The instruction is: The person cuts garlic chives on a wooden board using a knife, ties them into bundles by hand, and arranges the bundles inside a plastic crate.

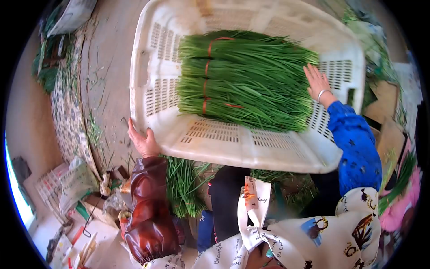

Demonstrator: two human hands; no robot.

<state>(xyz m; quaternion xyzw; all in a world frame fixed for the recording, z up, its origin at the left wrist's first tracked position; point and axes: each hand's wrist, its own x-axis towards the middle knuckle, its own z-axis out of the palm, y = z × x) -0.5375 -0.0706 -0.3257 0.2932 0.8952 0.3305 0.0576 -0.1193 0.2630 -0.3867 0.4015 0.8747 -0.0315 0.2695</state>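
Observation:
A large white plastic crate (251,154) with slotted walls stands tilted in front of me. Inside lie several bundles of long green chives (251,80), side by side and tied with red bands. My right hand (317,81) is inside the crate, fingers stretched out, at the right-hand ends of the chives. A silver bracelet circles that wrist. My left hand (143,141) is at the crate's near left corner, thumb and fingers apart, against or close to the outside of the rim; exact contact is unclear. Another chive bundle (183,188) lies below the crate, beside my left forearm.
A patterned sheet (71,112) littered with leaf scraps lies along the left. Plastic bags (79,181) and a cardboard box (99,208) are at lower left. Flattened cardboard (383,101) and a pink cloth (398,210) with more greens lie to the right.

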